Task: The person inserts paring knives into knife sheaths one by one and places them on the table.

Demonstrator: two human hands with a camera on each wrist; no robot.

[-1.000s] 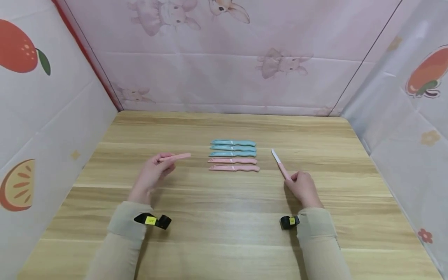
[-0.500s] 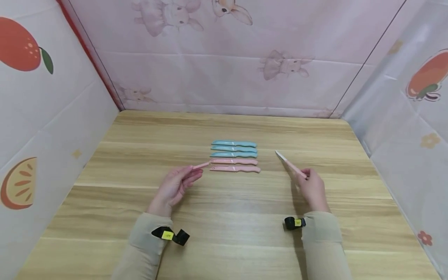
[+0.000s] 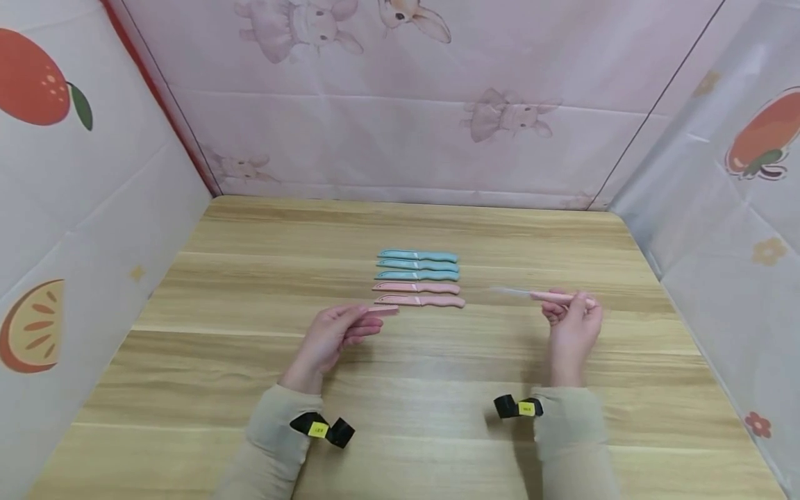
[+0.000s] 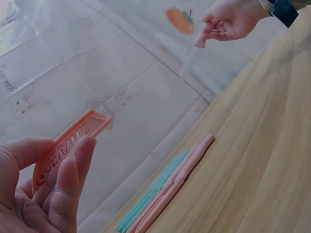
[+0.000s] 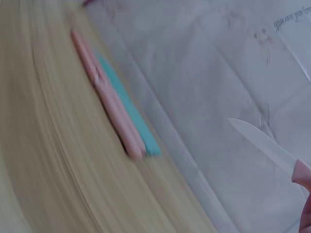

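My left hand (image 3: pixel 334 337) pinches a pink knife sheath (image 4: pixel 63 145) between thumb and fingers; raised lettering reads CERAMIC, and its open end faces right. In my right hand (image 3: pixel 571 330) is a pink-handled knife (image 3: pixel 556 297), its bare white blade (image 5: pixel 262 143) pointing left toward the sheath, a wide gap between them. Both hands are above the table. Between and beyond them lie sheathed knives in a row: several blue knives (image 3: pixel 417 265) at the back and two pink knives (image 3: pixel 419 301) in front, handles to the right.
The wooden table (image 3: pixel 412 389) ends at a pink printed curtain (image 3: pixel 400 139) behind. White printed sheets (image 3: pixel 94 229) rise at the left and right sides. Each sleeve cuff carries a small black wrist camera (image 3: pixel 340 432).
My left hand has moved right and nearer me with the sheath. My right hand has shifted right and turned the knife, so its blade now points left instead of away from me.
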